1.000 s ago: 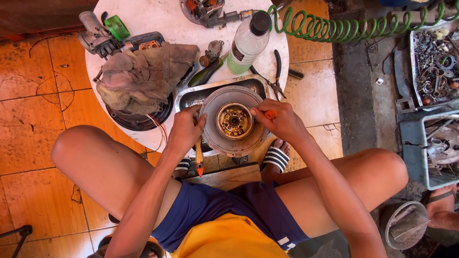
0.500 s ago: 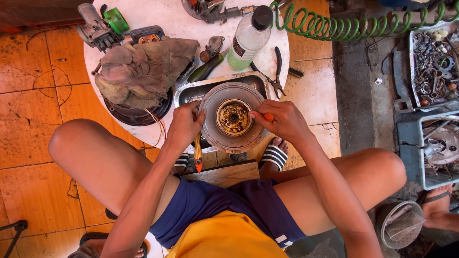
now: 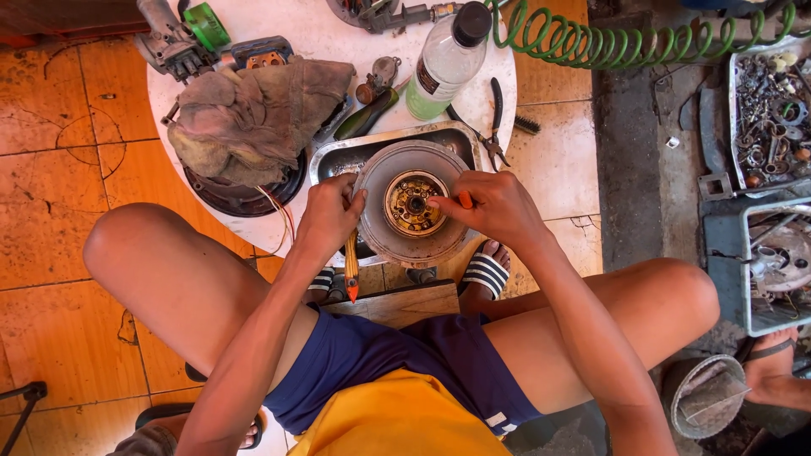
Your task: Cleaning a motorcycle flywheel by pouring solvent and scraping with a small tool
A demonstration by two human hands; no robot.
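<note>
I see the round metal disc [image 3: 412, 205] in the middle of the frame, tilted up toward the camera so its brass-coloured hub [image 3: 414, 203] faces me. It sits over the steel tray [image 3: 338, 156], probably so that anything falling off lands there rather than on the floor.

The left hand [image 3: 328, 215] grips the disc's left rim, fingers curled over the edge, steadying it; an orange-handled tool [image 3: 351, 270] hangs down just below that hand, though I cannot tell whether the hand holds it. The right hand [image 3: 494, 205] is closed on a small orange grip [image 3: 465, 200], its tip aimed at the hub. The hands stand apart, one on each side of the disc.

Behind the tray, on the white table [image 3: 321, 38], a brown rag [image 3: 253, 114] is draped over a dark round part at upper left, and a clear bottle [image 3: 443, 63] and pliers [image 3: 492, 122] lie near the tray's far edge, all within reach. A green coiled hose [image 3: 625, 38] runs along the top right.
</note>
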